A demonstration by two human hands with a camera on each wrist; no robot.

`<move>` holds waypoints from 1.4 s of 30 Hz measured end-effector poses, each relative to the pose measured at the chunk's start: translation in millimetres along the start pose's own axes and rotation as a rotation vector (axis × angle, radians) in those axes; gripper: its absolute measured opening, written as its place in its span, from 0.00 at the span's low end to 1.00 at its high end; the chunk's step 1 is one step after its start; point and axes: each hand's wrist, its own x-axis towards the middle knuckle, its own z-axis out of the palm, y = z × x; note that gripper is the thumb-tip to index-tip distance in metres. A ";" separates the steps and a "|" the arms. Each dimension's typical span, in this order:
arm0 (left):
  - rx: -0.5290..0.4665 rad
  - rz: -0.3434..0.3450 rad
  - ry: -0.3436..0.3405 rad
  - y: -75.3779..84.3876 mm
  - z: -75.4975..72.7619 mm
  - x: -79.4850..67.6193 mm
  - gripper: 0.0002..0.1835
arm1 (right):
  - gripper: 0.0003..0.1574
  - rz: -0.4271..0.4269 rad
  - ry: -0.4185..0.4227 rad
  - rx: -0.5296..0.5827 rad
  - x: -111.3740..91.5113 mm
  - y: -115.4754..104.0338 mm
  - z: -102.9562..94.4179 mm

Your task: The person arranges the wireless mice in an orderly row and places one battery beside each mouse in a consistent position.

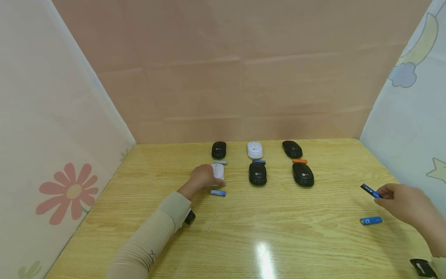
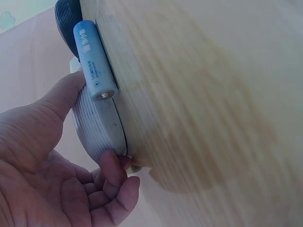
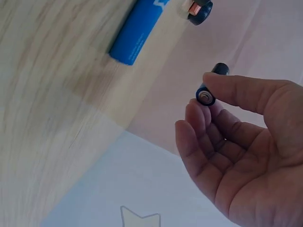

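Observation:
My left hand grips a white computer mouse on the table, at the near left of two rows of mice. In the left wrist view the thumb lies on one side of the mouse and curled fingers on the other. Just in front of it lies a light blue battery. Over at the right, my right hand pinches a black and blue battery between thumb and fingers, above the table. Below that hand, another blue battery lies on the wood.
Behind stand a black mouse, a white mouse and another black mouse. Two black mice are in the near row. Between rows lie several batteries, one orange. A dark object is partly hidden by the left sleeve.

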 end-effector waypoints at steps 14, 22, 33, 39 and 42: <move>-0.011 0.001 -0.004 0.0 -0.3 -0.8 0.31 | 0.12 -0.097 0.154 0.087 9.6 -33.4 14.1; -0.025 0.011 0.007 -0.1 0.1 -0.9 0.31 | 0.12 -0.139 0.167 0.142 16.0 -52.0 17.3; -0.026 0.017 0.010 -0.4 -0.2 -1.8 0.30 | 0.11 -0.189 0.179 0.190 22.2 -72.9 19.3; -0.024 0.005 0.002 -0.3 0.1 -1.4 0.30 | 0.10 -0.222 0.177 0.204 26.5 -83.6 21.9; -0.019 -0.003 -0.001 -0.4 0.7 -0.7 0.31 | 0.10 -0.231 0.162 0.206 29.2 -89.3 22.6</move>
